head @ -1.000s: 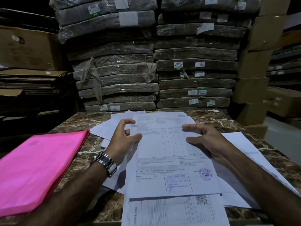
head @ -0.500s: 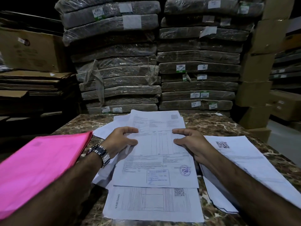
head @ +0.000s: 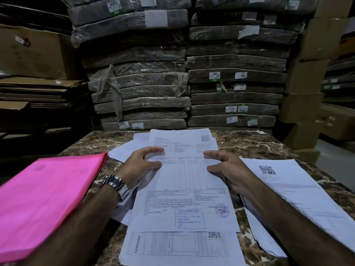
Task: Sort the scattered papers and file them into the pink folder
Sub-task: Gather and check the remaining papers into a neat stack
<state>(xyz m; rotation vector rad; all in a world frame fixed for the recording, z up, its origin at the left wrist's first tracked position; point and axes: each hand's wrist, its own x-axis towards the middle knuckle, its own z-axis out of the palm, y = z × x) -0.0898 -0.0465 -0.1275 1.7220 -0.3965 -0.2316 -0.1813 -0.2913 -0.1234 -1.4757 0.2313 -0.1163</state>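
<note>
Right now we have both hands on the top invoice (head: 184,181), a printed sheet with a table and a blue stamp that lies at the middle of the marble table (head: 259,144). Our left hand (head: 140,167), with a metal watch (head: 117,186) at the wrist, presses on the sheet's left edge, fingers spread and slightly curled, thumb on the paper. Our right hand (head: 228,169) sits on the right edge in the same way, fingers apart and flat on the sheet rather than closed round it. Under the invoice, nearer to us, a sheet with a Samsung heading (head: 178,246) shows its lower part, and more white sheets (head: 124,150) stick out at the far left behind our left hand. To the right a separate pile with a QR code (head: 288,181) lies just beside our right forearm. The pink folder (head: 44,198) lies closed at the left of the table, its right edge near our left wrist. Beyond the table stand wrapped bundles (head: 138,89) and cardboard boxes (head: 305,106).
</note>
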